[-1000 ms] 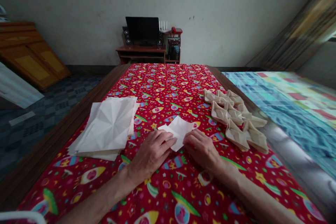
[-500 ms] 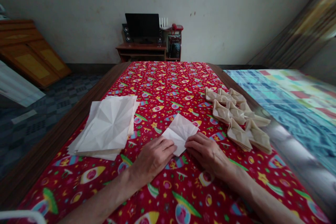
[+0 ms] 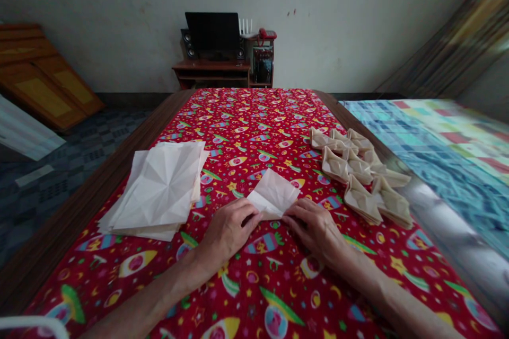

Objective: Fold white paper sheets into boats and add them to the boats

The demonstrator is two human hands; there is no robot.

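Observation:
Between my hands a small folded sheet of white paper [image 3: 274, 192] lies on the red patterned cloth, its near corner turned up into a straight edge. My left hand [image 3: 233, 221] pinches the left end of that edge with thumb and fingers. At the right end, my right hand [image 3: 312, 222] has its fingers closed on the paper too; the fingertips are partly hidden. To the left rests a stack of creased white paper sheets [image 3: 161, 185]. On the right, several folded paper pieces [image 3: 360, 200] sit in rows.
The red cloth [image 3: 254, 291] covers a table with a dark wooden edge [image 3: 151, 130]. Beyond it, a desk [image 3: 210, 68] holds a monitor [image 3: 212, 32] and speakers. A bed with a checked cover [image 3: 421, 148] is at the right, a wooden cabinet [image 3: 47, 79] at the left.
The near corner of the paper pointed toward me before; now it is folded up, leaving a straight near edge. Both hands have shifted slightly, and the view has tilted a little.

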